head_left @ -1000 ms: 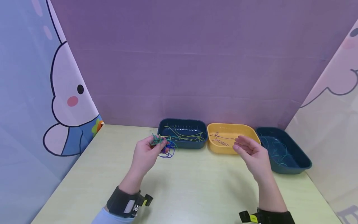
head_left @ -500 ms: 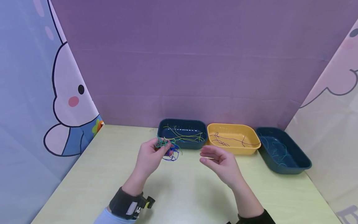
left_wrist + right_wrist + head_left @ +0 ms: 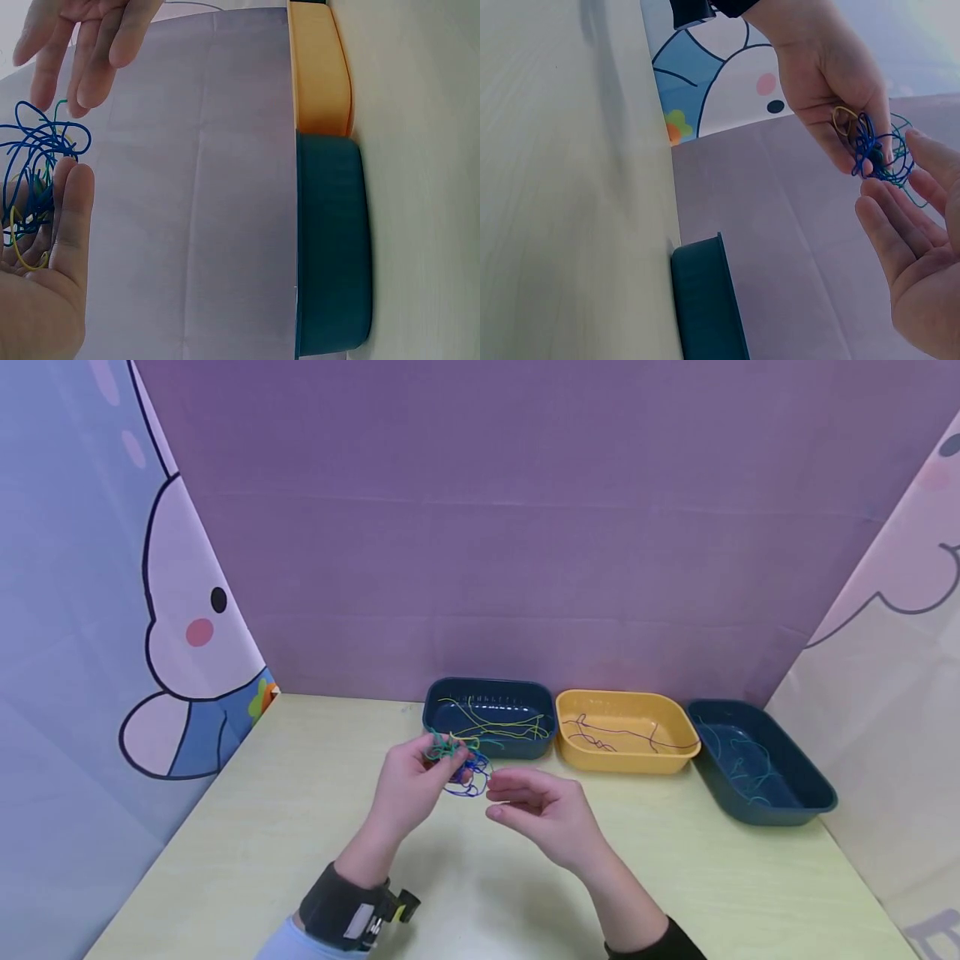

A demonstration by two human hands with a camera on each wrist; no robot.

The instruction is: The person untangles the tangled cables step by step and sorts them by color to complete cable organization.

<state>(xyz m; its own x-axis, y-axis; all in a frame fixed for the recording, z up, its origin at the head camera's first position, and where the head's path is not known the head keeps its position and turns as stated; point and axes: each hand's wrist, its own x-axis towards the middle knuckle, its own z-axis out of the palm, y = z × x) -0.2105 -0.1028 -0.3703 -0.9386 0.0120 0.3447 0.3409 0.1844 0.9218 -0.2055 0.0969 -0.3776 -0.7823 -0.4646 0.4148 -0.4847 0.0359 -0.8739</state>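
Observation:
My left hand (image 3: pixel 408 781) holds a tangled bunch of cords (image 3: pixel 471 774), mostly blue with green and yellow strands, pinched between thumb and fingers above the table. In the left wrist view the blue loops (image 3: pixel 45 142) spill out past the fingertips. My right hand (image 3: pixel 551 814) is close on the right of the bunch, its fingers loosely bent and apart from the thumb, nothing gripped between them. From the right wrist view, the right fingertips are right at the lower loops of the cord bunch (image 3: pixel 877 154).
Along the back of the table (image 3: pixel 315 760) stand a dark blue bin (image 3: pixel 525 748) with yellow cords, a yellow bin (image 3: pixel 622 762) with purple cords, and an angled dark blue bin (image 3: pixel 780 817) with teal cords. A purple backdrop (image 3: pixel 480 527) rises behind them.
My right hand has come left from over the yellow bin to beside the cord bunch. The left hand has shifted slightly right and down, still holding the cords.

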